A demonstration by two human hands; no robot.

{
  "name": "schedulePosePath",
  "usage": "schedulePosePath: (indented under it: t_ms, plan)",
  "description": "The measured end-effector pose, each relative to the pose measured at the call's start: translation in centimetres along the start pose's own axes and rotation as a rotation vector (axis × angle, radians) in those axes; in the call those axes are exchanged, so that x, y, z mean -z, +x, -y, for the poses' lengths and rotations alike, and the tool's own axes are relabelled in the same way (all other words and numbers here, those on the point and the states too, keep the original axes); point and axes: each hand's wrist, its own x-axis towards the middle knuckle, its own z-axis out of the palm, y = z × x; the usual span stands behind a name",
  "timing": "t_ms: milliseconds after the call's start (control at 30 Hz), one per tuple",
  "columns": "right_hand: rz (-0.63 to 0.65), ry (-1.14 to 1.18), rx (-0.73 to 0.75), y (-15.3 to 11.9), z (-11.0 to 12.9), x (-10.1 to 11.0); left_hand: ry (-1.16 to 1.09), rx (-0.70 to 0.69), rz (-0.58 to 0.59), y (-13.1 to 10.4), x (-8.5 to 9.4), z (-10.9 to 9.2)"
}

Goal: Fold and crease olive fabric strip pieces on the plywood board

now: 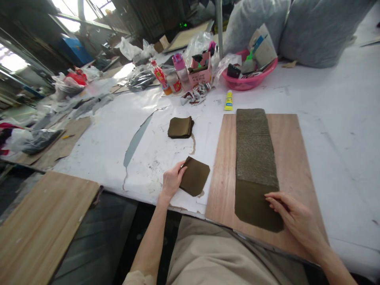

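My left hand pinches the left edge of a dark olive fabric piece with cut corners, held over the table's front edge. On a wooden board lies a row of overlapping olive pieces, their exposed edges forming a ribbed strip. The nearest piece shows most of its smooth face. My right hand is at the right side of that piece, thumb and fingers close together; whether they grip its edge is too small to tell. A small stack of similar pieces sits behind my left hand.
Behind the board lie a yellow tube and a pink basin of items. A red-labelled bottle, a pink box and grey sacks stand farther back. Another wooden board is at the lower left.
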Motion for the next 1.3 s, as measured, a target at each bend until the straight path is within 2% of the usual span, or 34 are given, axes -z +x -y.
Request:
schedulePosePath:
  t_ms: [167,333,467,633,700,767,867,933,1000,1100,1300]
  plan:
    - [0.007,0.006,-0.009,-0.1,0.1,0.1,0.004,0.020,-0.054,0.0,0.2,0.2]
    - [-0.001,-0.022,0.016,0.1,0.5,0.0,0.205,-0.097,-0.027,-0.3,-0.3,0.3]
    - [-0.001,-0.054,0.057,0.1,1.1,0.0,0.321,-0.128,-0.142,-0.5,-0.3,0.4]
    - [-0.030,-0.119,0.171,0.1,3.0,0.2,0.310,-0.246,-0.266,-0.3,0.1,-0.1]
    - [-0.049,-0.184,0.219,0.6,3.9,0.0,0.230,-0.276,-0.285,-0.4,-0.2,-1.6]
    - [-0.071,-0.292,0.239,1.4,4.6,-0.5,0.087,-0.334,-0.232,-0.6,-0.9,-4.0]
    - [-0.073,-0.479,0.244,2.8,5.2,-1.3,-0.103,-0.489,-0.027,-1.2,-2.2,-8.6]
    - [-0.059,-0.572,0.233,3.3,5.4,-1.7,-0.146,-0.579,0.097,-1.5,-3.3,-11.4]
    - [-0.054,-0.622,0.227,3.6,5.4,-2.0,-0.154,-0.632,0.171,-1.5,-4.2,-13.3]
    - [-0.077,-0.645,0.247,3.6,5.2,-2.1,-0.108,-0.651,0.214,-1.2,-5.3,-14.7]
    - [-0.164,-0.637,0.358,3.0,4.2,-2.3,-0.026,-0.613,0.220,-0.6,-6.3,-15.0]
